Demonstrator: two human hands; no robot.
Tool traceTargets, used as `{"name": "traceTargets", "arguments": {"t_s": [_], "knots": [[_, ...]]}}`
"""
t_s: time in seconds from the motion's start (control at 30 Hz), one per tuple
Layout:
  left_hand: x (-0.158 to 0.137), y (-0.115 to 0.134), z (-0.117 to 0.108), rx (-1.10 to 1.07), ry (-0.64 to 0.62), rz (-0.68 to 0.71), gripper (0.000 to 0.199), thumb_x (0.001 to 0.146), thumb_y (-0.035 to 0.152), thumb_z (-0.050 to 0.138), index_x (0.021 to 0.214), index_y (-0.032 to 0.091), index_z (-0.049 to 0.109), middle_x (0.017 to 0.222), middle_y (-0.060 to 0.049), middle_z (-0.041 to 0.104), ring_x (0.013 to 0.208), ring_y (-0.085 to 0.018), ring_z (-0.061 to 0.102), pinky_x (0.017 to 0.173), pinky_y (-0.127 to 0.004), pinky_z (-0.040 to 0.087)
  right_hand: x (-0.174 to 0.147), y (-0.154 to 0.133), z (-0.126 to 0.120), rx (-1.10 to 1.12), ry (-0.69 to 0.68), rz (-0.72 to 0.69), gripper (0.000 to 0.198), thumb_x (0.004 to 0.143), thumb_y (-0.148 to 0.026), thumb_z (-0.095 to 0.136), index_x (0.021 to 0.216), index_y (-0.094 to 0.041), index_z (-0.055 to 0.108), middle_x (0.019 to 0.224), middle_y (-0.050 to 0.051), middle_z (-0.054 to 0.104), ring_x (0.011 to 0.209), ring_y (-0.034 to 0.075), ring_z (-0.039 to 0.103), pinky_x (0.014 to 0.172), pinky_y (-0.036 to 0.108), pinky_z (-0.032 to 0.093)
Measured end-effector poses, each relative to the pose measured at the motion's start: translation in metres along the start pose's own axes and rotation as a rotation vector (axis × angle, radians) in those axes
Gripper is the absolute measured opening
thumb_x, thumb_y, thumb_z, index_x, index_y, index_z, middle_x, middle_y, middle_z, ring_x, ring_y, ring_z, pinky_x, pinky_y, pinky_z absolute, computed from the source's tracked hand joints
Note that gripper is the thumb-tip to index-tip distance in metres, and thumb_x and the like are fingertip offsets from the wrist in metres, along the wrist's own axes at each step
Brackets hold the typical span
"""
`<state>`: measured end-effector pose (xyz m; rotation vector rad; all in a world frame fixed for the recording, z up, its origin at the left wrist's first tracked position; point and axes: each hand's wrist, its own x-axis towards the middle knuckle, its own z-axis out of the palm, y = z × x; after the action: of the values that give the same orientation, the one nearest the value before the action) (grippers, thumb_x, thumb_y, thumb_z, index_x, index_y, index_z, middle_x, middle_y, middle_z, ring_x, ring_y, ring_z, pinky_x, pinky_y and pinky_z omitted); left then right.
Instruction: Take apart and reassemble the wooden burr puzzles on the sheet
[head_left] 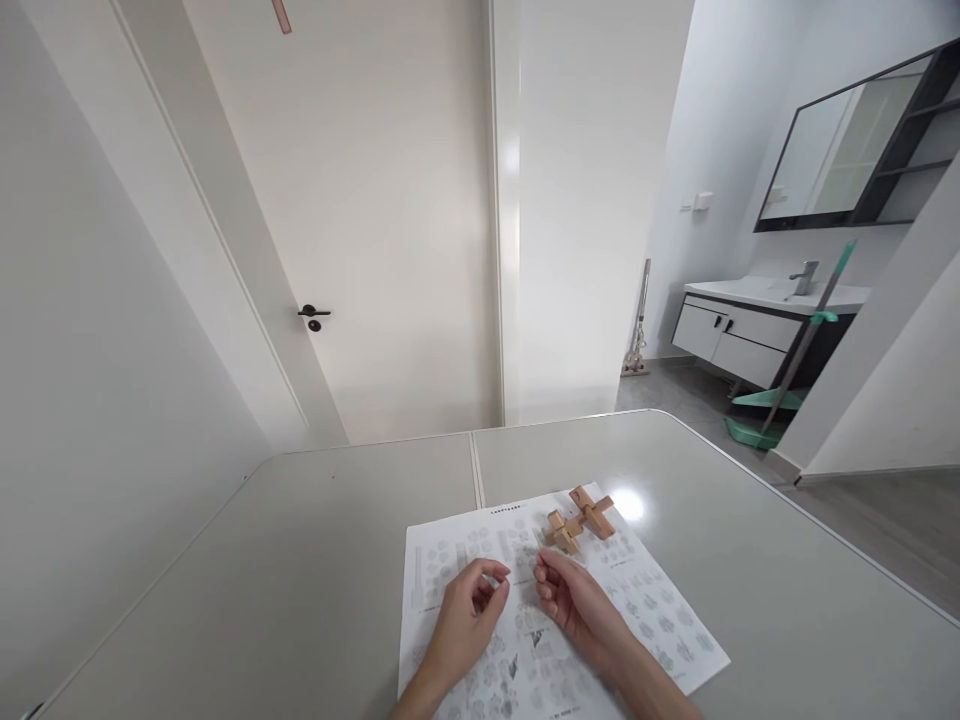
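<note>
A printed white sheet [675, 640] with rows of grey pictures lies on the table. Over its left half, my left hand [466, 618] is loosely curled, a gap between thumb and forefinger and nothing held. Facing it, my right hand [581, 610] has its fingers half bent and slightly apart, with nothing visible in them. Just beyond the right fingertips sits a small wooden interlocking puzzle [564, 532] of crossed sticks. A larger wooden cross-shaped puzzle piece [592, 512] touches or overlaps it near the sheet's top right corner. Neither hand touches the wood.
The grey table [300, 600] has a seam across it and a rounded far edge. Beyond stands a white door [390, 200] with a black handle [313, 312]. To the right are a washbasin cabinet [739, 325], a mirror [840, 145], a green dustpan [754, 432] and a mop [639, 330].
</note>
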<state>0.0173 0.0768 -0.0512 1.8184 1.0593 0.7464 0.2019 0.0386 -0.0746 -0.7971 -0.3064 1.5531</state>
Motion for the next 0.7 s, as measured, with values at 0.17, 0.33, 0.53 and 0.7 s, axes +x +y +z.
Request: {"name": "traceTargets", "arguments": {"t_s": [0.17,0.33,0.53,0.7], "knots": [[0.0,-0.0026,0.0,0.014,-0.003,-0.005,0.029,0.095,0.046,0.057,0.104,0.02,0.068,0.072,0.001,0.057,0.064,-0.015,0.051,0.061,-0.025,0.04,0.0007,0.0005,-0.0006,0.007,0.004,0.004,0.033,0.074,-0.038,0.088,0.075,-0.016,0.064,0.068,-0.002,0.061,0.053,0.007,0.051,0.045,0.016,0.045],[-0.0001,-0.003,0.0002,0.015,-0.003,-0.011,0.029,0.094,0.046,0.057,0.102,0.02,0.069,0.071,0.001,0.058,0.064,-0.015,0.052,0.061,-0.025,0.041,0.001,-0.0001,0.0016,0.011,0.015,0.007,0.034,0.072,-0.038,0.089,0.074,-0.016,0.064,0.066,-0.003,0.06,0.052,0.006,0.05,0.044,0.015,0.044],[0.0014,-0.0046,0.0001,0.006,-0.003,0.002,0.033,0.094,0.05,0.058,0.101,0.02,0.07,0.072,0.0,0.06,0.063,-0.015,0.053,0.06,-0.025,0.042,0.0005,-0.0002,0.0016,0.008,0.003,0.009,0.033,0.073,-0.038,0.088,0.075,-0.015,0.064,0.067,-0.003,0.06,0.052,0.006,0.05,0.045,0.015,0.046],[0.0016,-0.0053,0.0001,0.013,-0.003,0.003,0.03,0.095,0.047,0.057,0.101,0.02,0.069,0.071,0.001,0.058,0.063,-0.015,0.052,0.061,-0.025,0.041,0.0028,0.002,-0.0006,0.019,0.013,0.01,0.035,0.071,-0.039,0.09,0.075,-0.015,0.064,0.066,-0.003,0.06,0.051,0.006,0.051,0.044,0.015,0.045]]}}
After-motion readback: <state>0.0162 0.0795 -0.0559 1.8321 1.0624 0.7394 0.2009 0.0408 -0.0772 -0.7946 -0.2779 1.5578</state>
